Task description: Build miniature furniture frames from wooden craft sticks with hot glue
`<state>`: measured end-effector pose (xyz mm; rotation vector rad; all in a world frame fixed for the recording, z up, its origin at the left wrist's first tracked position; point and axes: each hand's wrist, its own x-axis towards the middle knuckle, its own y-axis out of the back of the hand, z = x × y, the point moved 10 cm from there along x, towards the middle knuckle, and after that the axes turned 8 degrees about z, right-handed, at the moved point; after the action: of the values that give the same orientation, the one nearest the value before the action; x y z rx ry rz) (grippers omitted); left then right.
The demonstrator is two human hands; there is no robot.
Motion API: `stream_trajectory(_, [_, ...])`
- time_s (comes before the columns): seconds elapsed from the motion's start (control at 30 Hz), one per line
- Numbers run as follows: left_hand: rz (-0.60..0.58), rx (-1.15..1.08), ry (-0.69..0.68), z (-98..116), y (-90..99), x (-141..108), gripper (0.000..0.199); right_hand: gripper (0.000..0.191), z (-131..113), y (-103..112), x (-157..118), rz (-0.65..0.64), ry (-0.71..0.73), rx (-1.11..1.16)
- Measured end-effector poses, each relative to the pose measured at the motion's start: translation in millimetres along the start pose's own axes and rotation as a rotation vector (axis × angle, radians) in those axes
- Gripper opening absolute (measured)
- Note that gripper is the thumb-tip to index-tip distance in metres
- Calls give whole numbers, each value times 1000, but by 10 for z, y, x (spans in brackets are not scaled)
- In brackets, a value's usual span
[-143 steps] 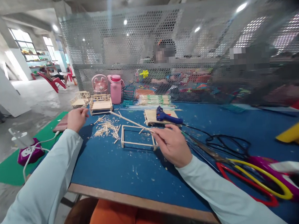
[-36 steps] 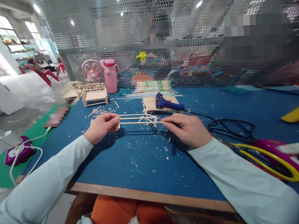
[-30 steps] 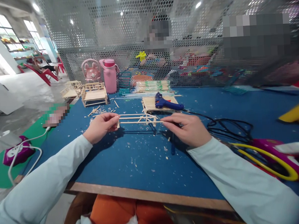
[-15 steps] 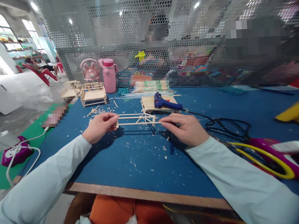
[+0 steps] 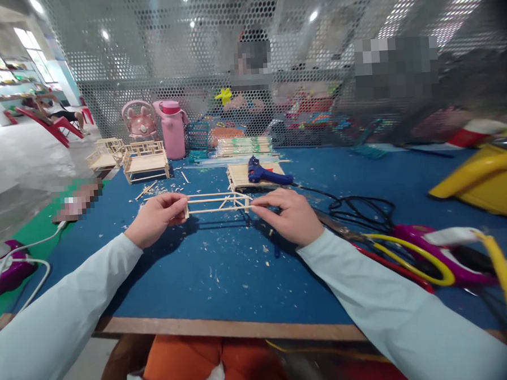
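Between my hands is a small open frame of thin wooden sticks (image 5: 214,200), held just above the blue table. My left hand (image 5: 156,219) is closed on its left end, thumb and fingers pinching the corner. My right hand (image 5: 289,215) is closed in a pinch on the front stick at the frame's right end. Just behind stands a stick-built piece (image 5: 236,179) with a blue glue gun (image 5: 267,173) resting on top. Two finished-looking miniature stick benches (image 5: 146,161) stand farther back on the left.
Pink bottle (image 5: 173,132) and bagged sticks (image 5: 245,146) stand by the perforated metal screen (image 5: 212,50). On the right lie a black cable (image 5: 360,210), a yellow-handled tool (image 5: 410,255), a purple power strip (image 5: 417,238) and a yellow container (image 5: 482,178). Wood scraps dot the table (image 5: 225,293).
My right hand has come closer to the frame's right end; the stick's protruding tip is now shorter. My left hand keeps its pinch. The whole view has shifted to the right.
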<state>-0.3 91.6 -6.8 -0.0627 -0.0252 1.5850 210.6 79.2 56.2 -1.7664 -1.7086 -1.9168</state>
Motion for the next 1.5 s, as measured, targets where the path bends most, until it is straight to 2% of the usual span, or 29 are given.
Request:
stream_trajectory(0.17, [12, -2, -2, 5, 3, -4, 42, 15, -75, 44, -2, 73, 42, -109])
stream_trajectory(0.57, [-2, 9, -39, 13, -7, 14, 34, 13, -147, 7, -9, 59, 79, -32])
stream_trajectory(0.73, [-2, 172, -136, 68, -20, -16, 30, 13, -156, 91, -5, 65, 127, -43])
stream_trajectory(0.8, [8, 297, -194, 82, 3, -65, 30, 13, -157, 163, -16, 88, 148, -41])
stream_trajectory(0.87, [91, 512, -295, 160, 76, -147, 33, 13, -168, 206, -33, 101, 164, -34])
stream_trajectory(0.97, [407, 887, -596, 562, 150, -422, 41, 14, -255, 167, -59, 85, 208, -40])
stream_trajectory(1.0, [482, 969, -718, 714, 73, -547, 41, 14, -307, 137, -66, 78, 231, -45])
stream_trajectory(1.03, [493, 1020, -822, 826, -64, -647, 39, 13, -365, 109, -72, 75, 254, -49])
stream_trajectory(1.07, [418, 1064, -890, 874, -262, -699, 35, 13, -423, 90, -77, 82, 274, -54])
stream_trajectory(1.1, [278, 1117, -925, 858, -502, -714, 32, 14, -476, 81, -80, 97, 289, -58])
stream_trajectory(1.13, [143, 1174, -918, 798, -717, -706, 30, 14, -521, 78, -84, 115, 299, -62])
stream_trajectory(1.2, [7, 1246, -829, 661, -978, -641, 27, 15, -581, 87, -96, 152, 309, -74])
stream_trajectory(1.3, [-47, 1256, -724, 506, -1125, -522, 27, 17, -617, 88, -126, 177, 326, -94])
stream_trajectory(1.5, [-127, 1175, -744, 430, -1173, -495, 28, 14, -627, 124, -150, 193, 372, -63])
